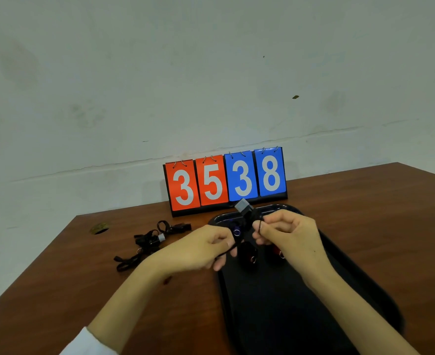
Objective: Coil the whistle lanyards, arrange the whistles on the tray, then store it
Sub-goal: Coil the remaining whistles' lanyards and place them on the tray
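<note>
Both hands work one black lanyard [230,248]: the right hand [288,234] pinches the cord just below the whistle [244,208], and the left hand [203,249] grips its lower run. Beneath them lies the tray [262,316]. Loose whistles [148,240] lie left of the left hand.

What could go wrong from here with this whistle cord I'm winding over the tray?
The left hand and right hand pinch the thin lanyard, so the coil may spring loose and the whistle could drop onto the coiled whistles on the tray. The uncoiled pile on the table looks tangled and may snag when lifted.
</note>
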Demonstrator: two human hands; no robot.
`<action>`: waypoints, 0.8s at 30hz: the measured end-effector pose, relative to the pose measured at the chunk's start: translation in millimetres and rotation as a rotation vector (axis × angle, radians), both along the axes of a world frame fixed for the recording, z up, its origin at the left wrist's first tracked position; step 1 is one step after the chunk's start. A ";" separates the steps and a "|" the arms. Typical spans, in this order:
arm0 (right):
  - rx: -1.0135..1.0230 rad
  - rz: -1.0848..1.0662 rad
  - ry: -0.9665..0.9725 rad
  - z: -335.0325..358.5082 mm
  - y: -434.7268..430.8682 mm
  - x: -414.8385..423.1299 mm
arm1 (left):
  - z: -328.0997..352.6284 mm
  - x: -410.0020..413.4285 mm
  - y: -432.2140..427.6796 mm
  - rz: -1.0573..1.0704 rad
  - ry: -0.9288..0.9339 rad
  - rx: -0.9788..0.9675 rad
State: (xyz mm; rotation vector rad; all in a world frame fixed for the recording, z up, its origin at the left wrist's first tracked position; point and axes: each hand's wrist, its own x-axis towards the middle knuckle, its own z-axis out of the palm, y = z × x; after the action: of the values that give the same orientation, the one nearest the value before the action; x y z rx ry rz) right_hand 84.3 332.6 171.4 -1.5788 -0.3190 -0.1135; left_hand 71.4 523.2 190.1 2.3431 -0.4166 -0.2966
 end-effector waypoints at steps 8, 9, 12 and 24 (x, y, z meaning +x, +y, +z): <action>-0.448 -0.232 -0.103 -22.3 4.1 7.6 | 5.5 -1.6 1.1 0.069 -0.135 0.133; -0.494 -0.224 -0.117 -23.9 5.5 7.2 | 6.7 -1.8 1.9 0.064 -0.143 0.145; -0.593 -0.174 -0.147 -25.8 7.7 7.0 | 8.7 -3.5 4.3 0.046 -0.172 0.154; -0.267 0.506 0.022 -12.3 8.2 -2.2 | 13.9 0.4 12.8 0.062 -0.161 -0.066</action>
State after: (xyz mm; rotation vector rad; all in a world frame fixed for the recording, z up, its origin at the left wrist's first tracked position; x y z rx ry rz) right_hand 82.1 340.8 159.1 -1.7116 -0.7294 0.3508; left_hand 71.8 536.0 204.0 2.3178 -0.4230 -0.0635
